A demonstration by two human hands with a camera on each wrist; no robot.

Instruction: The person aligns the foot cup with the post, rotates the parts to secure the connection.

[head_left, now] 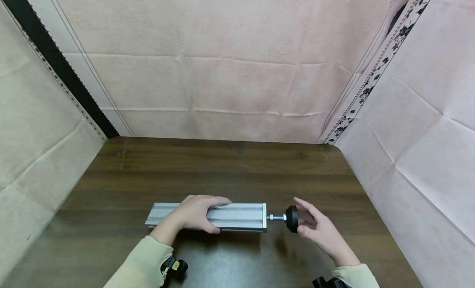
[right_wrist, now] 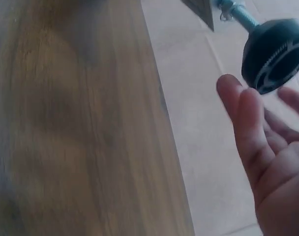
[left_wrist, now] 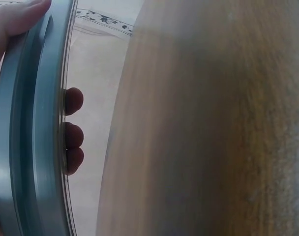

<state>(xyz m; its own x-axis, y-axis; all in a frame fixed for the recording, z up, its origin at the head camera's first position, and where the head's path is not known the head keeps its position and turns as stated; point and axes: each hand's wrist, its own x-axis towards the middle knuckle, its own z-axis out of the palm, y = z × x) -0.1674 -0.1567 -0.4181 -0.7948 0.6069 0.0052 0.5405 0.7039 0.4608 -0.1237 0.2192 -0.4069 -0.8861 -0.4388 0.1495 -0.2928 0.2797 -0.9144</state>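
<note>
In the head view, a silver aluminium profile with grooved sides is held level above the wooden table. My left hand grips it near the middle, thumb along the near side and fingers over the far side. The left wrist view shows several fingertips past the edge of the profile. A threaded rod with nuts sticks out of the profile's right end and carries a black round levelling foot. My right hand is beside that foot, its fingers spread loosely and fingertips right at the rim.
The brown wooden table lies below both hands. Pale cloth hangs at the back, with more cloth on the right and at the left. Dark camera mounts sit at both wrists.
</note>
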